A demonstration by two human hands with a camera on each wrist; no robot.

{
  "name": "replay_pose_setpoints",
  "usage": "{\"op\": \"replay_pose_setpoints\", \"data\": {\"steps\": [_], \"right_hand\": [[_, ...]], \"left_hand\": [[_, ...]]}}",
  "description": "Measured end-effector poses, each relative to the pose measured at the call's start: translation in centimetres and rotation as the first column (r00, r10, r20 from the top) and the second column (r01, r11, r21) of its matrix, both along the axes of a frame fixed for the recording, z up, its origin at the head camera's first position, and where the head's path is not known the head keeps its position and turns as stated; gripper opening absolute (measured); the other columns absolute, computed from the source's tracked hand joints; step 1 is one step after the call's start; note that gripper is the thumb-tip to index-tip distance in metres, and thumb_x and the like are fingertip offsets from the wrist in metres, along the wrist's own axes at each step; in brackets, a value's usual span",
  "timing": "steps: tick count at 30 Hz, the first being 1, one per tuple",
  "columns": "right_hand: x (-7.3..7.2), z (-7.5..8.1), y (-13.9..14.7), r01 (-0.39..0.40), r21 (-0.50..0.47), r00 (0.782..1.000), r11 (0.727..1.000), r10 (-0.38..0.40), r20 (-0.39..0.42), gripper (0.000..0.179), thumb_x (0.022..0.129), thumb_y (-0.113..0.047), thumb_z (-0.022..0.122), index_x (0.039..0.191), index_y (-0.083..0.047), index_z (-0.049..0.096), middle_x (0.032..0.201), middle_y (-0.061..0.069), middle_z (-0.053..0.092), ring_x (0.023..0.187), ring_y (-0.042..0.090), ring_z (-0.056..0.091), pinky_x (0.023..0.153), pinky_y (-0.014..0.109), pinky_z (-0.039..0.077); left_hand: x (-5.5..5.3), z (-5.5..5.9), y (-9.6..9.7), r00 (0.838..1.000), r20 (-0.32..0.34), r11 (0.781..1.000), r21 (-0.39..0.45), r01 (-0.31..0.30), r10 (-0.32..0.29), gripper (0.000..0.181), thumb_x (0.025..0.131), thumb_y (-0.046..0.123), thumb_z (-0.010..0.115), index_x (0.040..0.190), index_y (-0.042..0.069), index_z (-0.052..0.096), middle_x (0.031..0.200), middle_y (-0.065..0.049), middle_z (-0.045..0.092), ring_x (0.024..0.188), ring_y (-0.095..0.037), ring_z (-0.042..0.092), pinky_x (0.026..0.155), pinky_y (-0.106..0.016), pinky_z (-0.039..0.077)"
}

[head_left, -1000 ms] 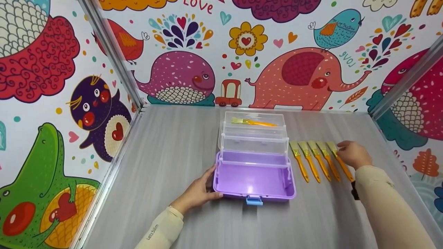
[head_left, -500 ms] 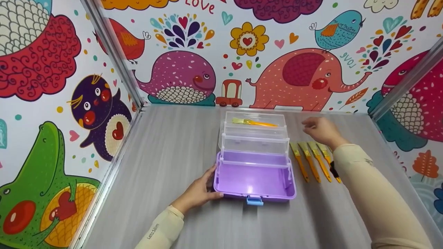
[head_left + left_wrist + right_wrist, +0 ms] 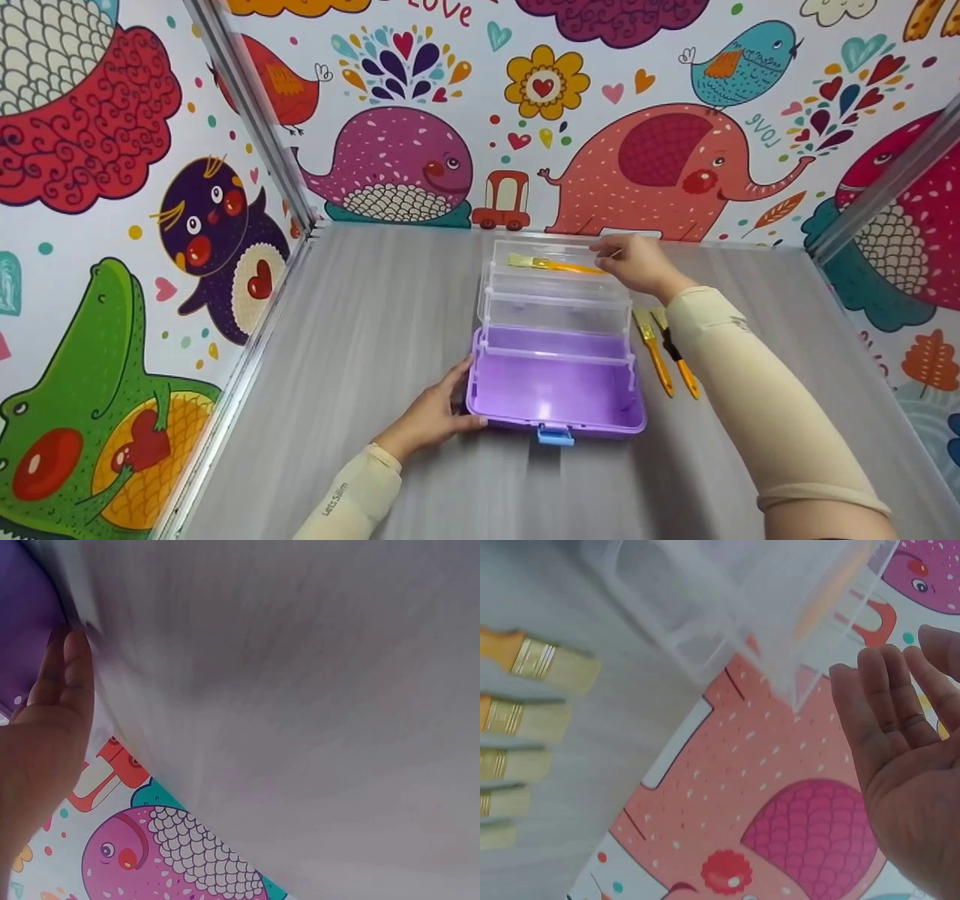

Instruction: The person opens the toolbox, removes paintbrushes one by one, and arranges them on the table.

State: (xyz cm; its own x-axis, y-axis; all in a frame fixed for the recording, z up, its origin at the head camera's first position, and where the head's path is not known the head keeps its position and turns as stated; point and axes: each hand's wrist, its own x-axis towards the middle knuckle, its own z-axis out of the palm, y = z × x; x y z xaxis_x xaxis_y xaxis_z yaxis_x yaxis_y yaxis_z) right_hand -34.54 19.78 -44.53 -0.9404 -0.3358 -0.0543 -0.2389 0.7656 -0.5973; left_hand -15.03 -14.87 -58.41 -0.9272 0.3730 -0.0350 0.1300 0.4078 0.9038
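Note:
A purple toolbox point(image 3: 555, 382) stands with its clear tiered trays point(image 3: 555, 311) raised toward the back. One flat paintbrush point(image 3: 559, 265) with an orange handle and pale bristles lies in the topmost tray. My left hand point(image 3: 431, 416) rests against the box's front left corner, thumb at the front, straight fingers along the purple side in the left wrist view. My right hand point(image 3: 637, 262) is over the right end of the top tray, near the brush handle. In the right wrist view its fingers point(image 3: 889, 690) are loosely extended and hold nothing.
Right of the box, several similar paintbrushes point(image 3: 555, 667) lie in a row on the grey table point(image 3: 360, 300); my right forearm hides some of them in the head view. A blue latch point(image 3: 555, 435) hangs on the box front. Patterned walls point(image 3: 405, 165) enclose the table.
My right hand has moved left and back from beside the rightmost paintbrush to the top tray. My left hand stays at the box corner.

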Motion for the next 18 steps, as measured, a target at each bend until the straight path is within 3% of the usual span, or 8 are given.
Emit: {"op": "replay_pose_setpoints", "data": {"steps": [9, 18], "right_hand": [[-0.9, -1.2, -1.6, 0.0, -0.047, 1.0, 0.999, 0.0, -0.014, 0.029, 0.097, -0.006, 0.059, 0.125, -0.004, 0.067, 0.113, 0.016, 0.068, 0.105, 0.032, 0.062, 0.092, 0.048, 0.052], [-1.3, -2.0, -3.1, -0.049, 0.061, 0.997, 0.997, 0.053, -0.053, 0.033, 0.098, -0.006, 0.056, 0.129, -0.003, 0.066, 0.125, 0.016, 0.066, 0.113, 0.033, 0.06, 0.1, 0.052, 0.046]], "left_hand": [[-0.1, -0.3, 0.0, 1.0, 0.016, 0.999, 0.034, 0.017, -0.018, 0.104, 0.081, 0.023, 0.084, 0.16, 0.011, 0.018, 0.15, -0.022, 0.044, 0.115, -0.035, 0.062, 0.1, -0.044, 0.048], [-0.1, -0.2, -0.1, 1.0, 0.022, 0.999, 0.042, 0.0, -0.001, 0.105, 0.08, 0.024, 0.085, 0.16, 0.014, 0.019, 0.15, -0.021, 0.044, 0.117, -0.034, 0.061, 0.102, -0.044, 0.047]]}}
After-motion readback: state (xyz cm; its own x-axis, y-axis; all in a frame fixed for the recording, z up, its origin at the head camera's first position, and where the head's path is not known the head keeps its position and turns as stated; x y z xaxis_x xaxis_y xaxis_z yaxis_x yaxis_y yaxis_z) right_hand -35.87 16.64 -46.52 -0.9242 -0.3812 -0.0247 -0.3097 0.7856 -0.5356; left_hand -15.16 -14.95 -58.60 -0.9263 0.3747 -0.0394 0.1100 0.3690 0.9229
